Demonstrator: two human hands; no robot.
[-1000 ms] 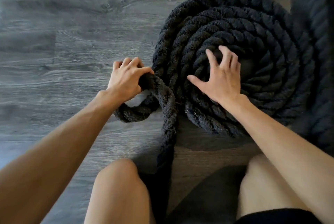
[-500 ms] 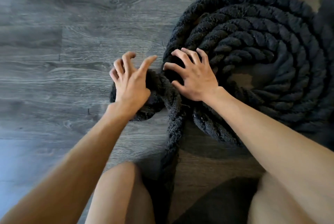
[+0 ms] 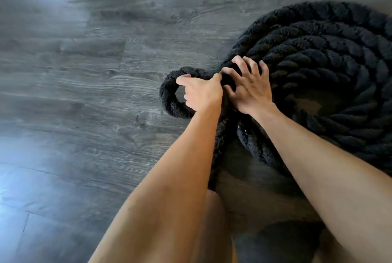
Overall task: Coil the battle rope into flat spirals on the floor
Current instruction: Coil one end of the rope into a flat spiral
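Rope: a thick black battle rope (image 3: pixel 331 76) is laid in a flat spiral on the grey wood-look floor (image 3: pixel 84 93), at the right.
Loose loop: a small loop (image 3: pixel 169 101) is seen just left of the spiral.
Left hand (image 3: pixel 201 93): curled around the loop, index finger extended.
Right hand (image 3: pixel 250 91): fingers spread and bent, pressed onto the spiral's left edge.

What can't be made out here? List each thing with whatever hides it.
Head view only:
1. The coil's right side: cut off by the frame edge, so its full size is unknown.
2. The rope tail running toward the person: hidden under the left forearm.
3. The left hand's grip where the small loop meets the coil: the hand itself covers it.
4. What the right hand's fingers press: palm hides it.
5. Floor at upper left: blurred, glared.
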